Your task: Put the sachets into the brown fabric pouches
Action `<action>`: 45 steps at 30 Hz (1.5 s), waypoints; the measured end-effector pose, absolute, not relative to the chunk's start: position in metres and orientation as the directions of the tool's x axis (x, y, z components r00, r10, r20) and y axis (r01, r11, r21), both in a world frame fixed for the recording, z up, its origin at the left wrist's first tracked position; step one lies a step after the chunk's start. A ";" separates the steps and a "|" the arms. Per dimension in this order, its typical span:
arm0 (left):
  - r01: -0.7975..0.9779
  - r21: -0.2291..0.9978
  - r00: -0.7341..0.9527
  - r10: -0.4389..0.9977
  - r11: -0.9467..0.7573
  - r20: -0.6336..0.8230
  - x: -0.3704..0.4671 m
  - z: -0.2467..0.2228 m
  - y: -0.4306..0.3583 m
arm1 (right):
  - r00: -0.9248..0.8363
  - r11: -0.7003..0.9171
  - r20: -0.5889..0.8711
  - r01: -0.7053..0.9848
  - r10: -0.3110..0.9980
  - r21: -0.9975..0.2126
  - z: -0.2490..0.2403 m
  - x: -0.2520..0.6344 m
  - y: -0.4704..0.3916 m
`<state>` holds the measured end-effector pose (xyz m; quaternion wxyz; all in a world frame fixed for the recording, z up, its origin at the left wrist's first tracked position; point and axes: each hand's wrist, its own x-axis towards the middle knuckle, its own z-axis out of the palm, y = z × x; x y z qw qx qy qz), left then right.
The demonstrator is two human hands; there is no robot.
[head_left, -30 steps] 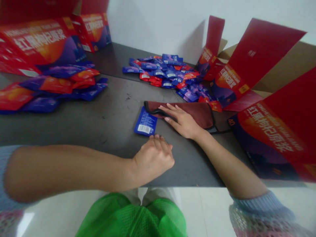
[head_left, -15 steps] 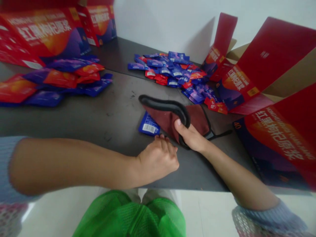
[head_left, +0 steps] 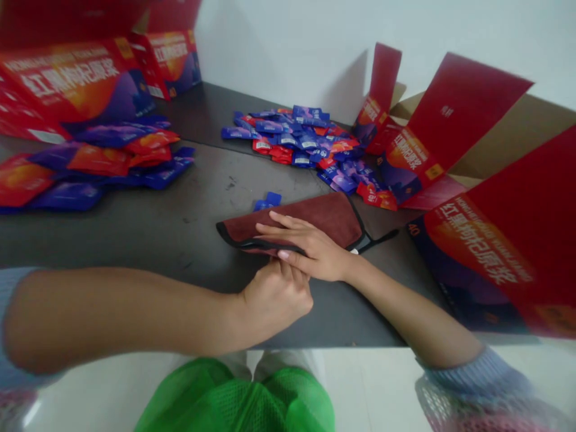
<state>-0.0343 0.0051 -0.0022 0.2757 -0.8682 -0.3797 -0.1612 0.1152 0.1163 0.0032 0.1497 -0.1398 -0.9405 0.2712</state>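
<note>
compared with half a second ago, the brown cloth [head_left: 330, 217] sits closer to the person, its raised left end is down, and the barcode of the blue sachet [head_left: 269, 201] no longer shows. only the sachet's far end peeks out past the cloth's far edge, left of the cloth's middle; the rest appears to run beneath it, so its exact long axis cannot be told. the cloth's own long axis goes crosswise, its right end tipped slightly away from the person. the right hand [head_left: 310, 247] is nearer the sachet's visible end: it rests spread on top of the cloth, fingers pointing left, not clamped. the left hand [head_left: 279, 289] is curled into a fist at the cloth's near edge; whether it grips anything is hidden. the two hands meet there, right thumb against left knuckles, apparently touching.
</note>
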 end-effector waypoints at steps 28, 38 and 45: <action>0.923 -0.348 0.249 0.946 -0.167 0.208 -0.057 0.020 0.027 | -0.828 0.803 0.112 0.487 0.549 -0.343 -0.009 0.141 0.144; 0.999 0.016 0.034 0.986 -0.037 0.160 -0.089 0.003 0.104 | -0.134 0.277 0.242 0.435 0.961 -0.857 -0.007 0.162 0.149; 0.941 0.317 0.088 0.990 -0.119 0.110 -0.102 -0.007 0.158 | -0.083 0.339 0.340 0.458 0.937 -0.822 -0.001 0.167 0.152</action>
